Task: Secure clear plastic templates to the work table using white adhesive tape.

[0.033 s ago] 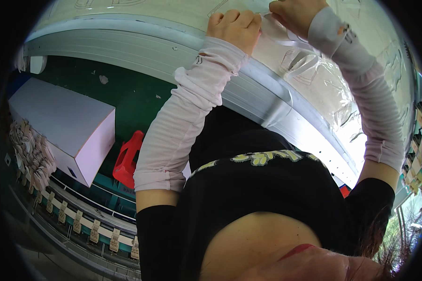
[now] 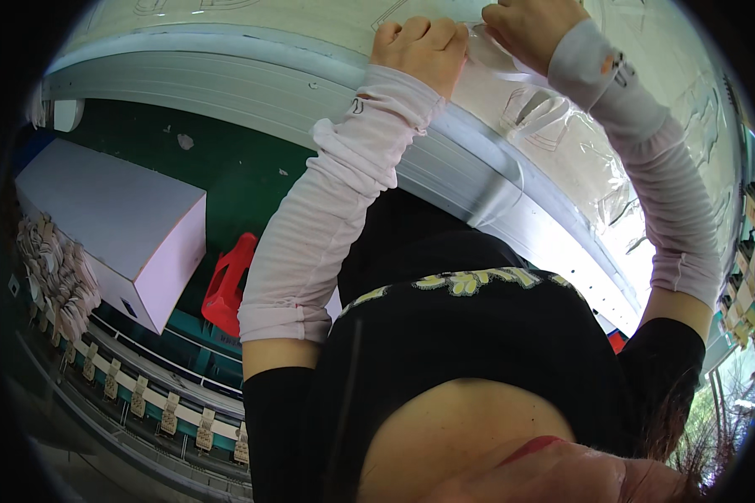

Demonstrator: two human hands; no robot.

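My left hand (image 2: 421,52) rests at the near side of the pale tabletop, knuckles up and fingers curled in; what lies under them is hidden. To its right, my right hand (image 2: 532,30) is closed in a pinch, its fingertips close to the left hand. A narrow white strip (image 2: 538,117) runs from between the hands over the table, and a thin loop of it hangs over the edge. Whatever each hand's fingers grip is too small or covered to name. Pale sleeves cover both forearms.
The table (image 2: 226,46) has line drawings under a glossy clear sheet (image 2: 600,180), wrinkled at right. Below its grey edge stand a white box (image 2: 113,210) and a red plastic stool (image 2: 229,285). A bundle of pale strips (image 2: 57,272) hangs by the racks at lower left.
My right hand and forearm have shifted very slightly. The left hand keeps its place.
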